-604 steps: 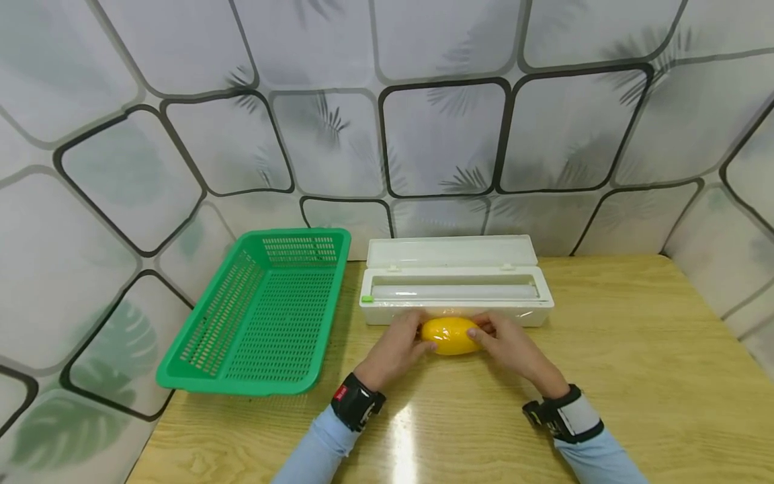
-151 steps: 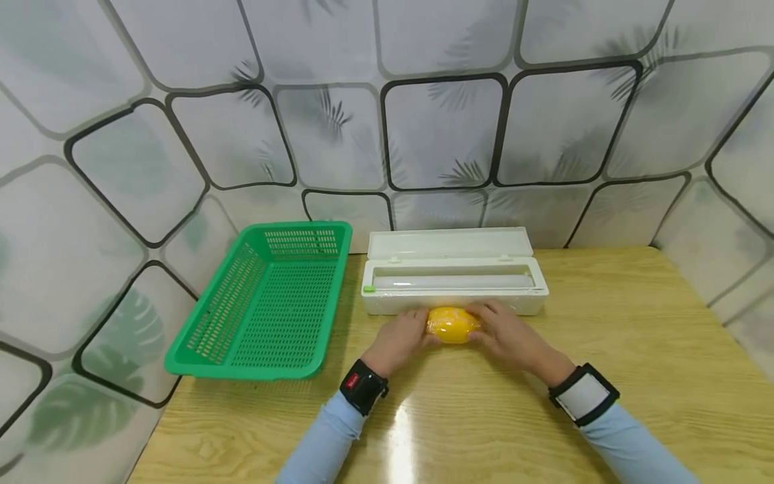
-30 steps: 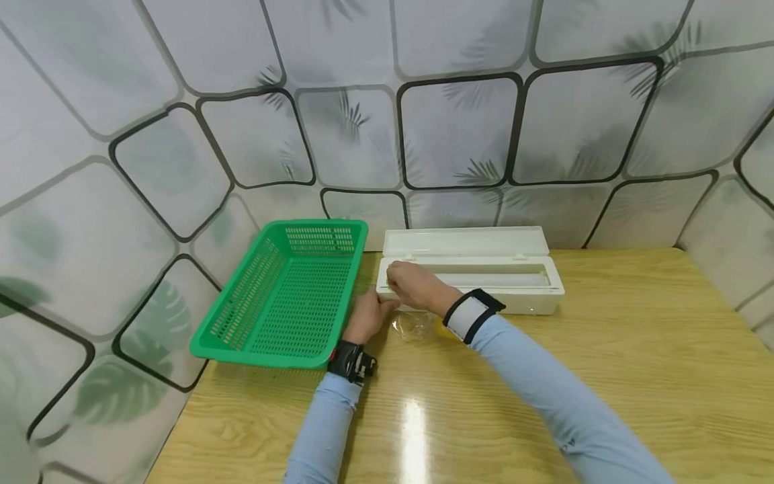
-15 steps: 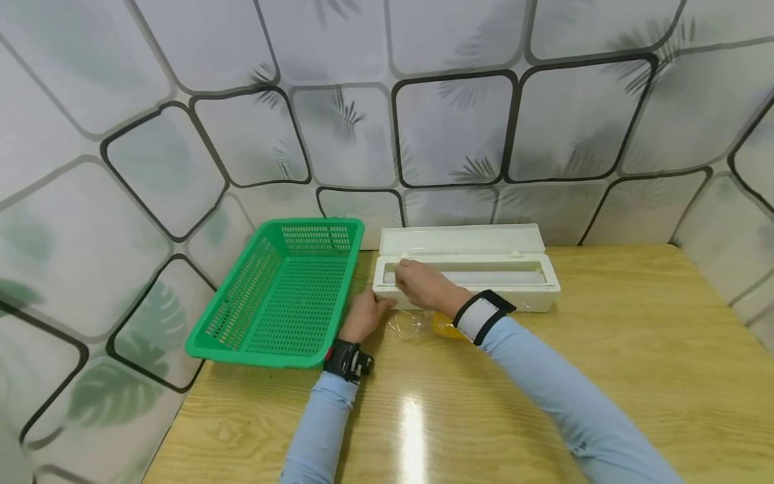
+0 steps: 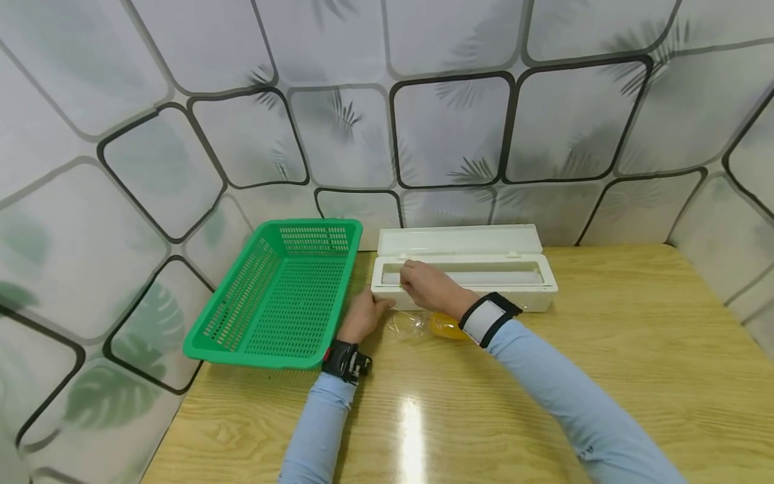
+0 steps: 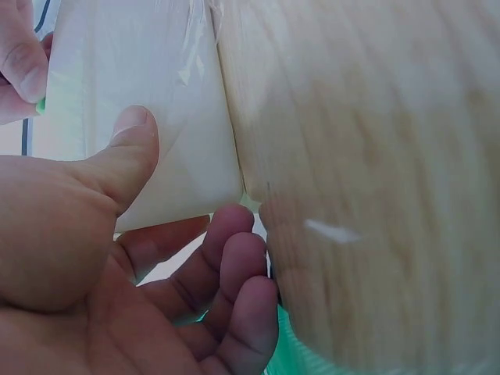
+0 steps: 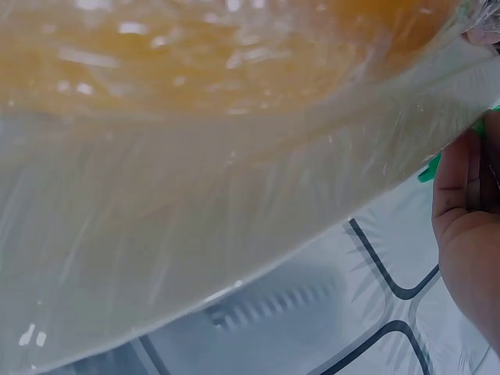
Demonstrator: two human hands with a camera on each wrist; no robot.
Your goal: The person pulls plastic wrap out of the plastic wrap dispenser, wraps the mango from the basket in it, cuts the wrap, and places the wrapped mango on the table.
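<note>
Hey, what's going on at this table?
Someone's left hand grips the left end of an open-lidded white box, while the right hand pinches a small green tab on it. A yellow object lies just in front of the box, partly hidden, with crumpled clear film beside it. A green basket stands to the left.

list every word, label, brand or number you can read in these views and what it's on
No text is readable in any of the three current views.
Right sleeve: a small dark mark, too small to read or to tell if it is lettering.
Left wrist strap: any marking is too small to read.
White box, green basket and yellow item: no lettering shows.
</note>
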